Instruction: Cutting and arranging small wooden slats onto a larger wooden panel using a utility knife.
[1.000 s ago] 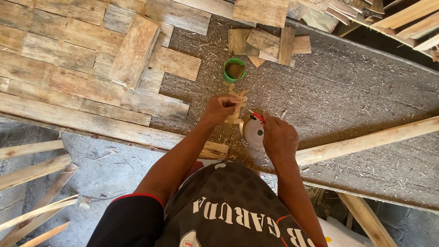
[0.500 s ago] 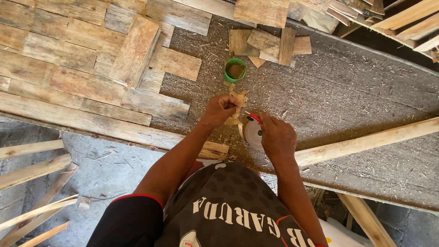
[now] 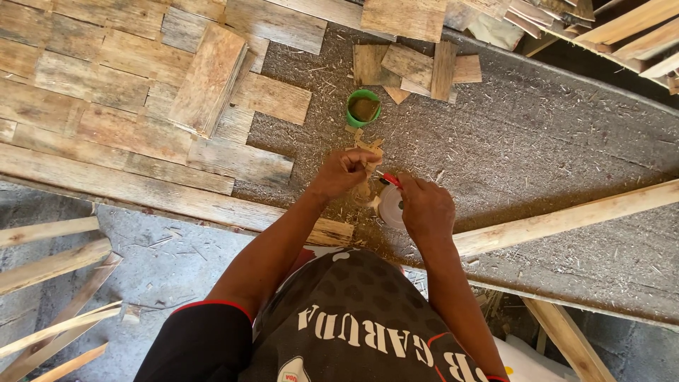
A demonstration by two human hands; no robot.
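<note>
My left hand [image 3: 341, 172] is closed around a small piece of wood [image 3: 368, 150] that sticks up past the fingers. My right hand [image 3: 426, 207] grips a red-handled tool [image 3: 391, 180], its tip close to the wood piece. Both hands hover over a grey, fibre-strewn surface [image 3: 537, 148]. A white round container [image 3: 391, 206] lies just under and left of my right hand. A green cup [image 3: 363, 108] with brownish contents stands a little beyond my hands.
Weathered wooden planks [image 3: 127, 106] cover the left part of the surface, one loose board [image 3: 209, 78] lying tilted on top. Small wood offcuts [image 3: 417, 67] lie beyond the cup. A long pale batten [image 3: 566, 219] runs to the right. More slats [image 3: 49, 255] lie at lower left.
My hands have stayed almost in place; the left hand with the wood piece has shifted only slightly.
</note>
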